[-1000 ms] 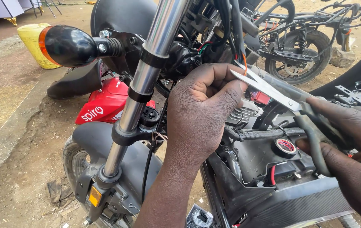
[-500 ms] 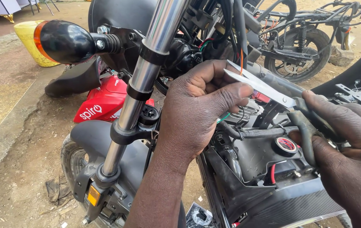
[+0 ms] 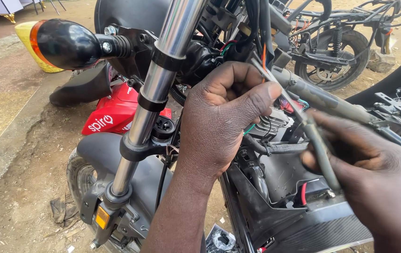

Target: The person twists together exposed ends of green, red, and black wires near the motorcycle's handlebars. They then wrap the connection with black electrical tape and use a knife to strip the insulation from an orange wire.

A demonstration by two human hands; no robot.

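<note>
At the far left, a yellow container (image 3: 28,43) stood on the dirt ground (image 3: 17,187), and just right of it a black turn signal (image 3: 64,44) with an orange lens stuck out from the motorcycle on a short stalk. Below that lay a red body panel (image 3: 111,112). A shiny fork tube (image 3: 156,89) ran down slantwise to the black front mudguard (image 3: 102,152) near the bottom left, where a small orange reflector (image 3: 101,217) showed.

Right of the fork, the left hand (image 3: 219,126) was curled into a loose fist, its thumb and fingers pinched on an orange wire (image 3: 264,54) that came out of the wire bundle (image 3: 238,42) under the handlebar. Scissors (image 3: 294,100) crossed the middle, with their blade tips touching that wire just beside the left thumb. The right hand (image 3: 374,182), near the right edge, was closed around the scissor handles. Both hands stayed apart, linked only through the wire and the blades. Behind them, far right, a second motorcycle (image 3: 336,51) stood on the dirt.
</note>
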